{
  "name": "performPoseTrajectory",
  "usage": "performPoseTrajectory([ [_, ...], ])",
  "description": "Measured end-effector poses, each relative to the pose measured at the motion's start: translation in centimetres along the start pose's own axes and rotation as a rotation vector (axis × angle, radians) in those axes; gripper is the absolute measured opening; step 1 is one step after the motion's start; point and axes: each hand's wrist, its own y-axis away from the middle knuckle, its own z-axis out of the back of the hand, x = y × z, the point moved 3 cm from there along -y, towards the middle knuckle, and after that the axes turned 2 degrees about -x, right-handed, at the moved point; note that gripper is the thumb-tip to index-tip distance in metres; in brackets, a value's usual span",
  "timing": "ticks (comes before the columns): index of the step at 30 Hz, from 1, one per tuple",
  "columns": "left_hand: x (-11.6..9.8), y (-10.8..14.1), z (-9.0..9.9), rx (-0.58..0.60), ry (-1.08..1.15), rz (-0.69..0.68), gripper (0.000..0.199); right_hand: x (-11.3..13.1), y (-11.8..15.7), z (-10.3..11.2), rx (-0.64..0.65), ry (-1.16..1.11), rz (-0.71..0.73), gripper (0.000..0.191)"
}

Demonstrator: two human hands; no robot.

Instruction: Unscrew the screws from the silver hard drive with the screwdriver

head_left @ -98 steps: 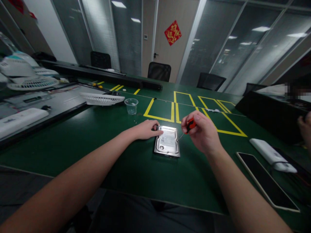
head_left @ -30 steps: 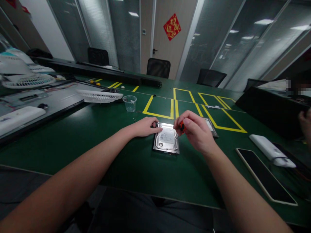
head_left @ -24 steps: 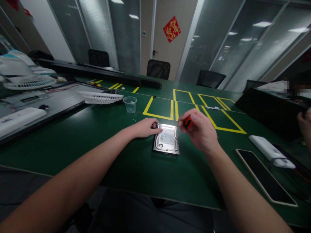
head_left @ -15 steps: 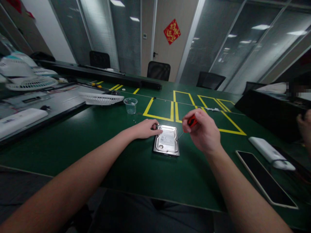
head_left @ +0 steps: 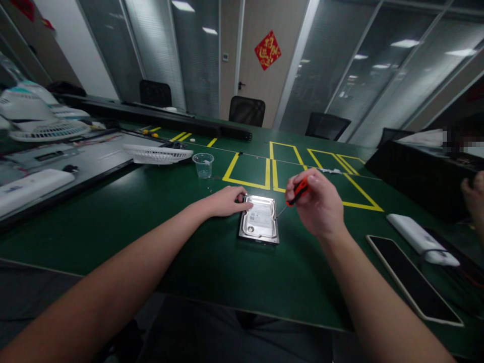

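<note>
A silver hard drive point(head_left: 261, 220) with a white label lies flat on the green table in front of me. My left hand point(head_left: 228, 201) grips its far left corner, thumb on the top face and fingers around the edge. My right hand point(head_left: 321, 206) is closed around the red and black handle of a screwdriver point(head_left: 298, 191). The thin shaft slants down to the left, and its tip meets the drive's right edge. Whether a screw sits under the tip is too small to see.
A clear plastic cup point(head_left: 203, 166) stands beyond my left hand. White fan parts point(head_left: 157, 154) and a large panel point(head_left: 94, 151) occupy the left. At right lie a phone point(head_left: 412, 277) and a white power bank-like block point(head_left: 423, 239). Another person's hand point(head_left: 472, 201) shows at the right edge.
My right hand has turned slightly around the screwdriver, so more of the handle shows. The tip remains at the drive's right edge; my left hand and the drive have stayed put.
</note>
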Motion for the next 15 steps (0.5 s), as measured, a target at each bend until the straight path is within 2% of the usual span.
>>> performPoseTrajectory([
  [7,0.1,-0.02,0.0,0.006,0.002,0.009,0.064,-0.16,-0.06,0.18,-0.031,-0.018,-0.02,0.015],
  [11,0.11,-0.04,-0.02,0.005,-0.007,0.01,0.063,0.0,-0.13,0.04,-0.014,-0.065,-0.013,0.006],
  [15,0.15,-0.15,-0.08,0.001,-0.014,-0.007,0.061,0.15,-0.2,0.03,0.002,-0.077,0.006,0.016],
])
